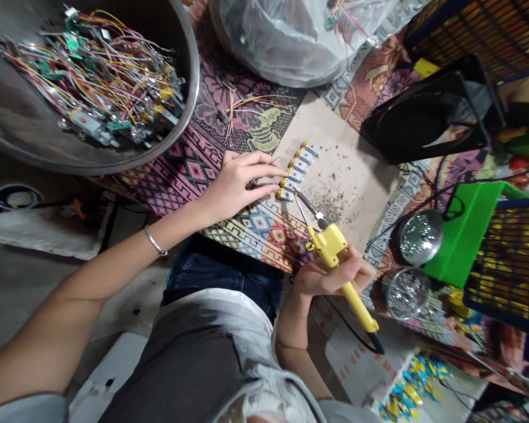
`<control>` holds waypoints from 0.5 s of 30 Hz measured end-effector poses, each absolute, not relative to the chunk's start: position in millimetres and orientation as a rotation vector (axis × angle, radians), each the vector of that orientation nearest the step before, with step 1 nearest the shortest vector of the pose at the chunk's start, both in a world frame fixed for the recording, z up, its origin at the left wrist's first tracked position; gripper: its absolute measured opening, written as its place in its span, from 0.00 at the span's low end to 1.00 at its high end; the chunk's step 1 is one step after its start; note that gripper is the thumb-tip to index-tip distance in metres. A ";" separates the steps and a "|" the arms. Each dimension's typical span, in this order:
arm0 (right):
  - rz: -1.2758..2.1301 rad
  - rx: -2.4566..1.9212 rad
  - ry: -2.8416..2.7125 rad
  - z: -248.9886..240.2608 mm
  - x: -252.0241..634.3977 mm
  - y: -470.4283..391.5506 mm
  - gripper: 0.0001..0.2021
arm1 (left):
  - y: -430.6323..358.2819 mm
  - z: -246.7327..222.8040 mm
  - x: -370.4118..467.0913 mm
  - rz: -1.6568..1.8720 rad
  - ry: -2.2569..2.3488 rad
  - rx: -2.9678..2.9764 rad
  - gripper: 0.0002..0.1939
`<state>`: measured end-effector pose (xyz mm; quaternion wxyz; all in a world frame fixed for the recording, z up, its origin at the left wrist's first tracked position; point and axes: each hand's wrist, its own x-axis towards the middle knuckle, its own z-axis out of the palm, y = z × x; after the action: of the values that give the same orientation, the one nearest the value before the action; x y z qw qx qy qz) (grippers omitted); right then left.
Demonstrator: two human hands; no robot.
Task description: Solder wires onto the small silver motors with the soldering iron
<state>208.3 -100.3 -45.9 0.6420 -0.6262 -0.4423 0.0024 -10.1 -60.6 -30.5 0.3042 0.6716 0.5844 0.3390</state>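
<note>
My right hand (341,271) is wrapped around the handle of a yellow soldering gun (328,242). Its dark tip and thin feed tube reach the near end of a row of small grey motors with yellow ends (296,171). The row lies slantwise on a brown board (335,129). My left hand (240,179) comes in from the left, palm down, fingers stretched and apart. Its fingertips rest at the yellow ends of the nearest motors. A thin wire-like strand shows by these fingers; whether they grip it is unclear.
A large metal bowl (189,111) of wired parts stands at upper left, near loose wired pieces (233,108). Behind is a plastic bag (282,41). On the right are a black fan (427,117), a green box (465,226), two small metal-parts bowls (421,235) and a dark basket (506,264).
</note>
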 end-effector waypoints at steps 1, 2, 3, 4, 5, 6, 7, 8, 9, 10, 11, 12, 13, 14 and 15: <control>0.012 -1.431 -1.009 -45.8 208.5 -100.7 0.14 | -61.2 -29.1 -10.4 0.912 1.547 1.775 0.12; 0.017 -1.427 -1.007 -45.7 208.8 -101.3 0.15 | -61.7 -27.8 -10.8 0.927 1.548 1.772 0.13; 0.018 -1.418 -1.002 -45.5 209.1 -101.8 0.15 | -62.2 -26.6 -11.1 0.941 1.551 1.770 0.14; 0.016 -1.405 -0.995 -45.4 209.3 -102.4 0.15 | -62.5 -25.6 -11.4 0.952 1.554 1.767 0.15; 0.012 -1.390 -0.985 -45.4 209.6 -102.9 0.14 | -62.8 -25.0 -11.6 0.962 1.558 1.762 0.16; 0.012 -1.375 -0.975 -45.6 209.8 -103.3 0.14 | -62.9 -24.9 -11.7 0.969 1.566 1.754 0.16; 0.021 -1.362 -0.966 -45.9 210.1 -103.6 0.14 | -62.9 -25.1 -11.7 0.974 1.581 1.741 0.16; 0.039 -1.354 -0.959 -46.3 210.2 -103.7 0.15 | -62.8 -25.7 -11.7 0.978 1.598 1.724 0.16; 0.058 -1.352 -0.955 -46.6 210.4 -103.7 0.15 | -62.7 -26.6 -11.6 0.982 1.616 1.709 0.16; 0.075 -1.356 -0.956 -46.9 210.5 -103.7 0.15 | -62.5 -27.4 -11.5 0.989 1.633 1.699 0.15; 0.086 -1.366 -0.960 -47.1 210.5 -103.7 0.15 | -62.4 -28.2 -11.3 0.990 1.647 1.693 0.15; 0.088 -1.376 -0.967 -47.0 210.4 -103.6 0.15 | -62.3 -28.8 -11.2 0.988 1.657 1.693 0.14; 0.085 -1.384 -0.975 -46.7 210.2 -103.7 0.16 | -62.3 -29.1 -11.2 0.984 1.664 1.696 0.13; 0.083 -1.390 -0.985 -46.3 209.9 -103.7 0.16 | -62.4 -29.1 -11.1 0.979 1.672 1.701 0.12; 0.088 -1.391 -0.993 -45.8 209.6 -103.9 0.16 | -62.6 -28.9 -11.2 0.979 1.681 1.706 0.10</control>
<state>209.6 -103.9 -45.8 0.6558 -0.6137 -0.4379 0.0387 -11.2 -62.6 -28.9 0.2734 0.6342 0.6250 0.3640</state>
